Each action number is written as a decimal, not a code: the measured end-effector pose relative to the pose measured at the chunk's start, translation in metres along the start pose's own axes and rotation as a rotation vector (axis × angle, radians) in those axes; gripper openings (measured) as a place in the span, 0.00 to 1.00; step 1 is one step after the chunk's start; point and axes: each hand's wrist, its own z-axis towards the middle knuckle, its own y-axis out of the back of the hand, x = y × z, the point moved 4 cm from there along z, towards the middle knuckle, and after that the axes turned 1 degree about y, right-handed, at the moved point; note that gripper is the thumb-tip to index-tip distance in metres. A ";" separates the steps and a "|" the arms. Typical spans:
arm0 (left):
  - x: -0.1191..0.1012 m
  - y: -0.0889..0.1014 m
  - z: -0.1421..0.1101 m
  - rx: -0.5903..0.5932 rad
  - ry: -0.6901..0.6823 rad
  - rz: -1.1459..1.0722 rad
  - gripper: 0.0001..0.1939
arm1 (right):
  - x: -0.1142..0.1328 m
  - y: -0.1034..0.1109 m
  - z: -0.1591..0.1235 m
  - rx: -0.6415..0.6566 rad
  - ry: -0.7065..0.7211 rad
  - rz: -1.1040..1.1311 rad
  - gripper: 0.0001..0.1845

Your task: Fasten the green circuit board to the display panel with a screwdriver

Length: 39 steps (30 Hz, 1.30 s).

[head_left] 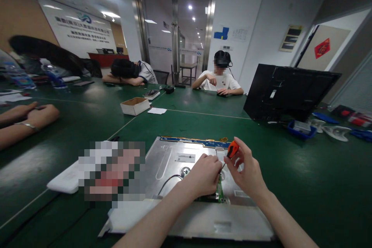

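A flat metal display panel [171, 159] lies back side up in front of me, with a blue circuit strip [188, 142] along its far edge. My right hand [247, 170] pinches the orange and black handle of a small screwdriver [233, 149], its thin shaft slanting down toward my left hand [205, 174]. The left fingers are curled together over the panel, beside the shaft; whatever they grip is hidden. Partly covered by that hand is a green circuit board [221, 192]. A dark cable [168, 179] curves across the metal to its left.
A black monitor [290, 93] stands at the right, near a blue tray [302, 128]. An open white box [135, 106] sits toward the middle of the green table [203, 118]. Left of the panel are a white device [65, 178] and a co-worker's hands [40, 116]. Other people sit farther off.
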 end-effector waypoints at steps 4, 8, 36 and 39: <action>0.000 0.000 0.000 -0.004 0.002 -0.008 0.09 | 0.000 0.001 0.000 0.011 0.032 0.003 0.26; 0.000 -0.001 -0.001 -0.018 0.011 -0.013 0.07 | 0.000 0.000 -0.001 0.032 0.004 0.009 0.29; -0.001 0.001 0.000 -0.008 0.013 -0.003 0.06 | 0.004 0.000 0.001 0.037 0.040 0.054 0.31; -0.002 0.001 -0.001 0.000 0.008 -0.005 0.08 | 0.002 0.001 0.002 0.025 0.041 0.023 0.29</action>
